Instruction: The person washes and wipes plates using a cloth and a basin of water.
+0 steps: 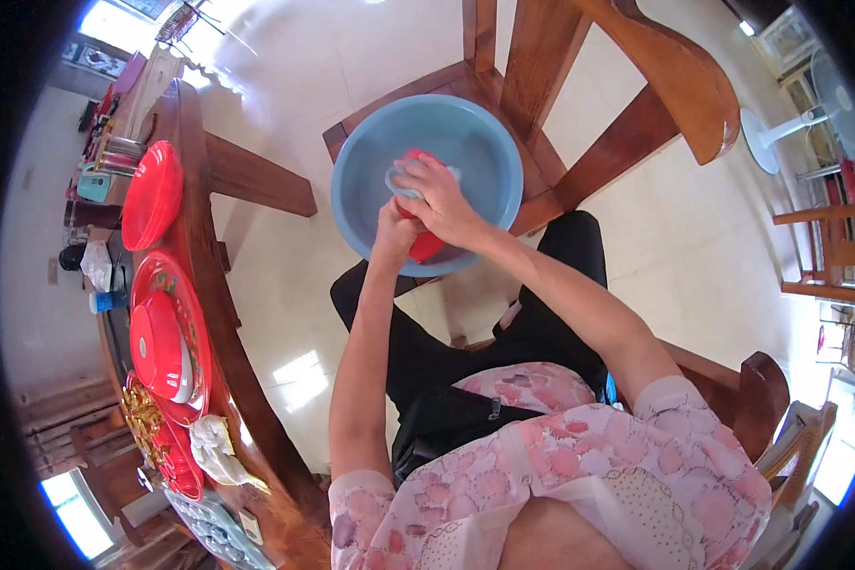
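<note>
A blue basin [345, 187] stands on a wooden chair seat in front of my knees, and both hands are over it. My left hand [395, 231] is closed on the near side of a red thing [427, 248], which may be a small bowl; its shape is mostly covered by the hands. My right hand [439, 201] lies over its top, fingers curled round a pale blue-grey cloth [405, 180] pressed against the red thing. A bit more red shows beyond the right fingers.
At left, a wooden table [220, 332] bears a stack of red plates [152, 195], a red tray [198, 323] with a red bowl [158, 344], and a white crumpled bag [220, 451]. The chair's backrest [674, 76] rises at the right. A white fan [779, 130] stands farther right.
</note>
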